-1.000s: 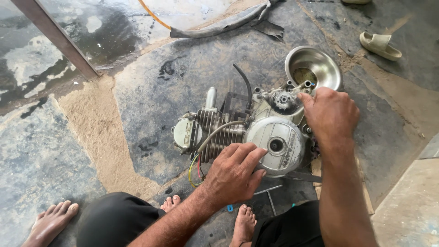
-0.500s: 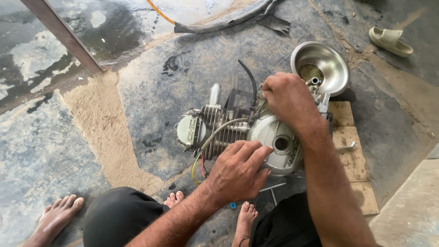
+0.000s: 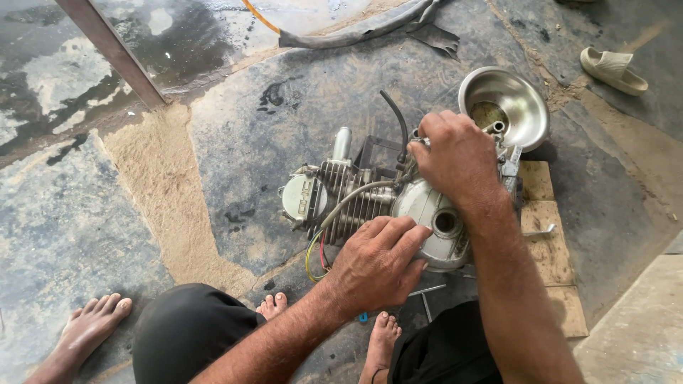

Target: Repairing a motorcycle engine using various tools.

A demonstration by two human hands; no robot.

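The right hand (image 3: pixel 459 158) curls closed over the top of the small motorcycle engine (image 3: pixel 384 203), its grip wrapped around something beside the black hose (image 3: pixel 395 117); the fingers cover the part, so what they pinch cannot be told. The left hand (image 3: pixel 377 264) lies palm down with fingers bent against the lower edge of the round grey side cover (image 3: pixel 435 226), pressing rather than clasping anything.

The engine sits in the middle of the frame on the wet stone floor (image 3: pixel 213 142), its right end over wooden boards (image 3: pixel 548 249). A steel bowl (image 3: pixel 506 99) stands just beyond it, upper right, and a T-shaped tool (image 3: pixel 424 295) lies by the bare feet.

The engine could rock off the boards if the left hand eases while the right pulls, and loose wires (image 3: pixel 316 252) could snag. A small part could drop and be lost on the floor.

The bowl's contents are dim, and the far side of the engine is hidden by the right wrist.
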